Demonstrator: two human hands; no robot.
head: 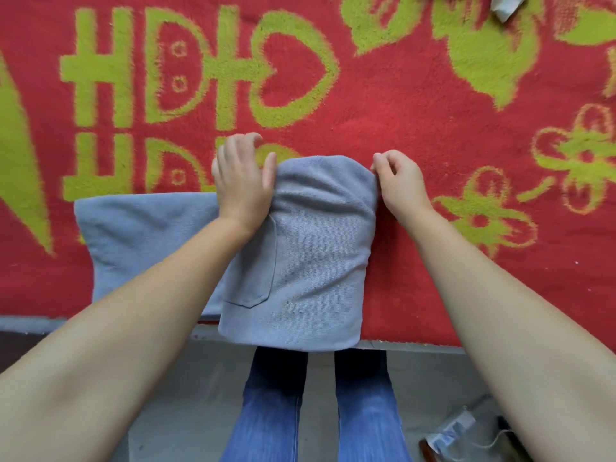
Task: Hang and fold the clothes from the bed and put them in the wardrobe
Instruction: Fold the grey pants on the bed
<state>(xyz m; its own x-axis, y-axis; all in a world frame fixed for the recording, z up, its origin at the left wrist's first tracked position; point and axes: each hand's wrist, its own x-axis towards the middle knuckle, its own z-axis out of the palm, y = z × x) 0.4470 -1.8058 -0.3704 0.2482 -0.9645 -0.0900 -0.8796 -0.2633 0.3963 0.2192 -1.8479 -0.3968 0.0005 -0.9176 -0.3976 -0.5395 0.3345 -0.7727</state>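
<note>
Both hands grasp a grey shirt point(300, 248): the left hand point(241, 176) curls over its far left corner, the right hand point(400, 181) pinches the far right corner. It lies folded at the near edge of the red blanket point(433, 111), overhanging slightly.

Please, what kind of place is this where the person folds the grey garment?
Probably a bedroom at home. A grey garment with a pocket is being folded on a red blanket with green patterns that seems to cover a bed, and the person stands at its edge on a grey floor.
</note>
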